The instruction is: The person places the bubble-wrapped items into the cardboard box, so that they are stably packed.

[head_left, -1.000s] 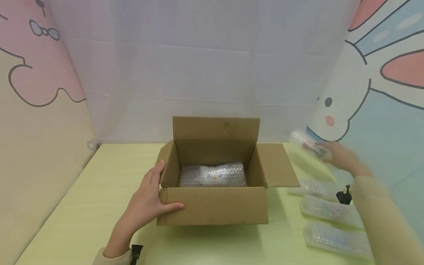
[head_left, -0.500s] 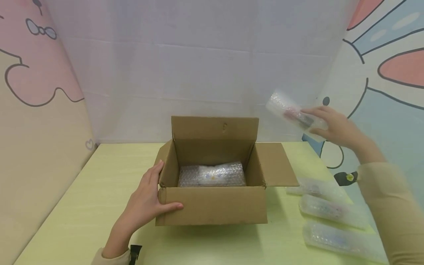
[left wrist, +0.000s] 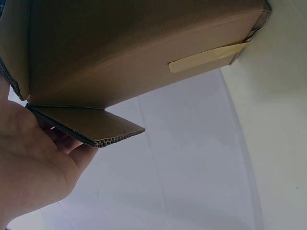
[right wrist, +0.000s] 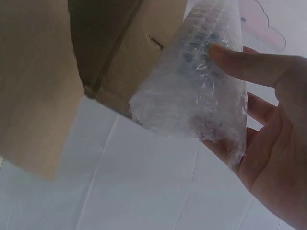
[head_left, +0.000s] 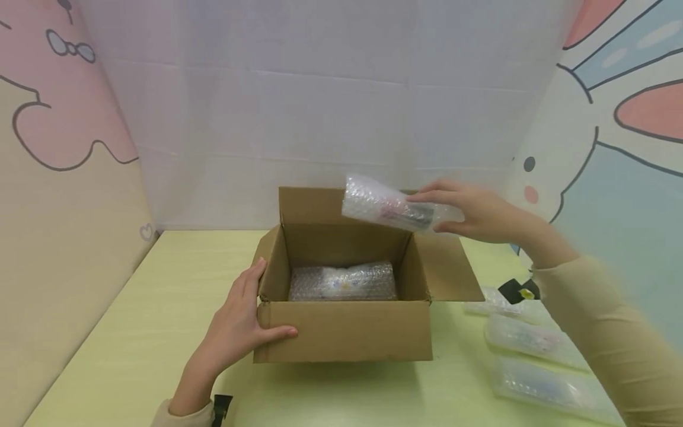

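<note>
An open cardboard box (head_left: 347,332) stands mid-table, with a bubble-wrapped package (head_left: 347,282) lying inside it. At the box's left front corner, the left hand (head_left: 235,320) grips the side, thumb on the front wall; in the left wrist view the left hand (left wrist: 38,163) has its fingers behind a flap (left wrist: 91,123). Above the box's back right part, the right hand (head_left: 475,210) pinches one end of another bubble-wrapped package (head_left: 392,207). The right wrist view shows the right hand (right wrist: 273,120) with thumb and fingers on either side of that wrapped package (right wrist: 192,91).
Several bubble-wrapped packages (head_left: 539,341) lie on the table's right side, partly behind the right sleeve (head_left: 603,320). The box's right flap (head_left: 450,270) sticks out sideways over the yellow-green table (head_left: 133,332). A white cloth (head_left: 299,107) hangs behind.
From the right side, the right hand has carried its wrapped package up and then left to above the box. The left hand has stayed on the box corner.
</note>
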A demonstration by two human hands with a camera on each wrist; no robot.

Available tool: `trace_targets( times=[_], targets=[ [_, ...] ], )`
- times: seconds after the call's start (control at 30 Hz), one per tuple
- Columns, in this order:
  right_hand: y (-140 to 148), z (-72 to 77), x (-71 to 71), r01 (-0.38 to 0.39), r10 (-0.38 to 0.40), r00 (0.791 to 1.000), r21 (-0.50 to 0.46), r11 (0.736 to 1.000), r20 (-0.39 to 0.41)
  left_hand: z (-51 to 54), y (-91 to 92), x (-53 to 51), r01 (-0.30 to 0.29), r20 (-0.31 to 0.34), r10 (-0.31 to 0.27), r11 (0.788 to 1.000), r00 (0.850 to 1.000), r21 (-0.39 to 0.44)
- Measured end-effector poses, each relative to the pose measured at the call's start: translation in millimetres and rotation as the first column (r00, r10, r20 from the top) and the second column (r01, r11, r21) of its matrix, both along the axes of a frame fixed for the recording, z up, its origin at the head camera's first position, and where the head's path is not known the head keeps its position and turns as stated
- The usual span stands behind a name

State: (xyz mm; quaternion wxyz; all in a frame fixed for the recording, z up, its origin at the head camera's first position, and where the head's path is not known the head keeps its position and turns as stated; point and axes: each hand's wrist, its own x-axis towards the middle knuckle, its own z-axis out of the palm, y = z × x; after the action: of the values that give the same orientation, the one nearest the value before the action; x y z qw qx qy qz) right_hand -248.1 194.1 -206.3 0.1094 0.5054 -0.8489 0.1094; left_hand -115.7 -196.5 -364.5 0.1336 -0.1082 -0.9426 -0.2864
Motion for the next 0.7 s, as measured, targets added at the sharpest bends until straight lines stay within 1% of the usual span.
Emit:
trace_targets(
  times=[0.13,0.2,0.27,0.37,0.5,0.6,0.7],
  targets=[
    [-28.2,-2.0,3.7,-0.022,0.010,0.996,0.127,0.992,0.092,-0.6,0.4,-0.3,-0.002,0.003,0.002,1.000,1.000,-0.001],
    [-42.5,-2.8,4.9,-0.033,0.006,0.992,0.208,0.978,0.126,-0.8,0.6,-0.4,-0.004,0.002,0.004,1.000,1.000,-0.002],
    [-56.3,-3.7,5.9,-0.031,-0.013,0.989,0.289,0.957,0.147,-0.9,0.9,-0.4,-0.005,0.006,0.005,1.000,1.000,0.002],
    [-76.2,-7.2,6.1,-0.039,-0.037,0.982,0.396,0.918,0.184,-1.0,1.5,-0.5,-0.008,0.010,0.008,1.000,1.000,0.004],
    [-101.9,-17.8,3.8,-0.071,-0.055,0.973,0.518,0.852,0.223,-1.1,1.9,-0.5,-0.006,0.005,0.006,1.000,1.000,0.005],
    [-119.2,-27.5,1.0,-0.105,-0.055,0.968,0.595,0.797,0.245,-1.4,1.9,-0.8,-0.003,0.003,0.003,1.000,1.000,0.007],
    [-135.2,-37.0,-1.8,-0.132,-0.071,0.958,0.648,0.751,0.278,-1.8,1.7,-0.3,-0.006,0.011,0.006,1.000,1.000,0.008]
  ],
)
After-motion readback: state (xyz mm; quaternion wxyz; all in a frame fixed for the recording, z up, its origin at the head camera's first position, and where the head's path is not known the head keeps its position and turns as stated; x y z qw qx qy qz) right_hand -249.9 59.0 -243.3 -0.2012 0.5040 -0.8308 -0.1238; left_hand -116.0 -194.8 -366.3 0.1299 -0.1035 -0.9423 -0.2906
